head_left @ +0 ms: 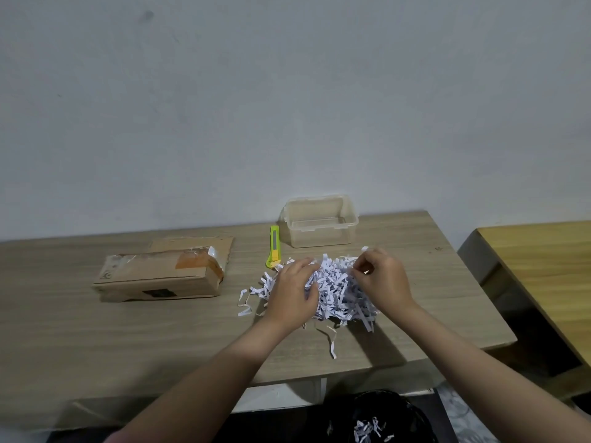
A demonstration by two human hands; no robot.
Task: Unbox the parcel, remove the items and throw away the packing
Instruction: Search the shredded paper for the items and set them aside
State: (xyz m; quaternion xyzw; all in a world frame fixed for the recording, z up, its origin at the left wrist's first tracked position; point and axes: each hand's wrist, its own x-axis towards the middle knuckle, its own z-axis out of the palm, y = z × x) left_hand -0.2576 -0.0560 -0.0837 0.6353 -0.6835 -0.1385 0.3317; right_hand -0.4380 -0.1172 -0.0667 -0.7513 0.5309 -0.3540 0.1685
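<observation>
A heap of white shredded paper (335,289) lies on the wooden table (160,340), right of centre. My left hand (295,290) presses against the heap's left side with its fingers curled into the strips. My right hand (382,279) grips the heap's right side, pinching strips between thumb and fingers. The opened cardboard parcel (160,276), taped and flattened-looking, lies on its side to the left. A clear plastic container (321,223) with nothing visible inside stands behind the heap near the wall.
A yellow-green utility knife (274,246) lies between parcel and container. Below the table's front edge sits a black bin (383,414) holding some paper strips. A second, darker wooden table (543,270) stands at the right.
</observation>
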